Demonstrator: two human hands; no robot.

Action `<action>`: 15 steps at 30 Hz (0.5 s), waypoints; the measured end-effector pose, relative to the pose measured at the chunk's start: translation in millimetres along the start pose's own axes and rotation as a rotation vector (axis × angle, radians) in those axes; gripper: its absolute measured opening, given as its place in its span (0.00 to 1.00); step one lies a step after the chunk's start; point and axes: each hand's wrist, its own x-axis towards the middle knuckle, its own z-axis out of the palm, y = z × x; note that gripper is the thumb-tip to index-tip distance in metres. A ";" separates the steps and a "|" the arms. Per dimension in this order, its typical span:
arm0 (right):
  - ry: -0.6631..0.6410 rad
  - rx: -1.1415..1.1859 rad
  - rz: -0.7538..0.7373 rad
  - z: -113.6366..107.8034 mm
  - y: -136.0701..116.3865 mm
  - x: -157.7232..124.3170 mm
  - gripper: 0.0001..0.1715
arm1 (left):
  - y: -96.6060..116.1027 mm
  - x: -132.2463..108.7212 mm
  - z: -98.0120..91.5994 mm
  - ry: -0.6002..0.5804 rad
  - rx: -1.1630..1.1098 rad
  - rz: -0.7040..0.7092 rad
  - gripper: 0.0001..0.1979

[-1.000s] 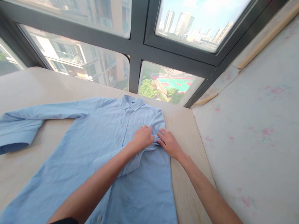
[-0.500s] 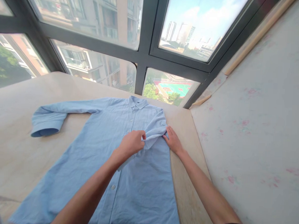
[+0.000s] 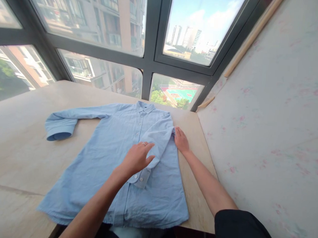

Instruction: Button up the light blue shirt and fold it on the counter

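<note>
Shirt (image 3: 106, 166): I see it flat on the table (image 3: 21, 144), buttons up.
Left hand (image 3: 137, 156): fingers apart, resting on the folded sleeve (image 3: 159, 136).
Right hand (image 3: 181, 141): fingers together, tips touching the shirt's edge.

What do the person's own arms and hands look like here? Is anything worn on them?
The left hand wears a thin, pale ring on one finger, and the arm behind it is bare as far as the picture shows. The right hand wears nothing visible. Its arm is bare up to a black sleeve that begins near the elbow.
</note>
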 end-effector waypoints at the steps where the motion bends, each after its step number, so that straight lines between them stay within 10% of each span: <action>1: -0.004 -0.031 -0.048 -2.0 -1.1 1.1 0.31 | -3.3 0.1 2.7 0.028 0.044 -0.088 0.27; 7: -0.091 -0.168 -0.283 -11.6 -6.7 9.2 0.31 | -16.7 -7.9 26.4 -0.157 0.061 -0.436 0.41; 15: -0.180 -0.285 -0.258 -17.0 -21.5 10.9 0.21 | 12.9 -26.4 36.7 -0.037 0.227 -0.327 0.13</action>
